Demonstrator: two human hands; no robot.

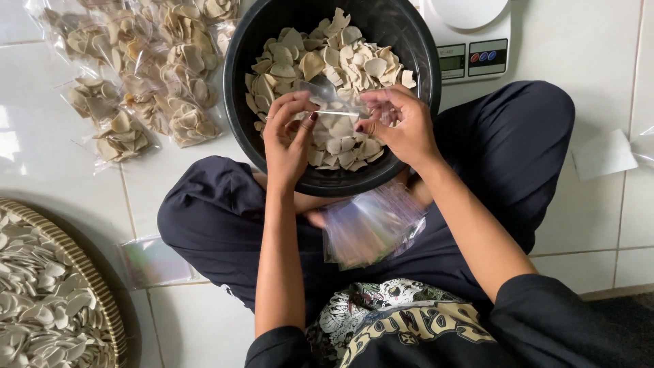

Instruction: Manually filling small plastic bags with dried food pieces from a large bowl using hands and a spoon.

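While it is stretched thin and glassy at frame centre, above the black bowl (409, 41) of pale chips (320, 65), the small clear plastic bag (338, 103) is pinched by left hand (289, 136) and right hand (402, 126), fingers curled.

White tiled floor (599, 61) carries filled bags (136, 75), woven tray (102, 293), scale (470, 41).

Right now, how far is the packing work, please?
Done: several filled clear bags lie on the tile floor. In hand: left hand and right hand hold one small clear bag over the black bowl. Left: many pale chips in the bowl, more on the woven tray, and empty bags on the lap.
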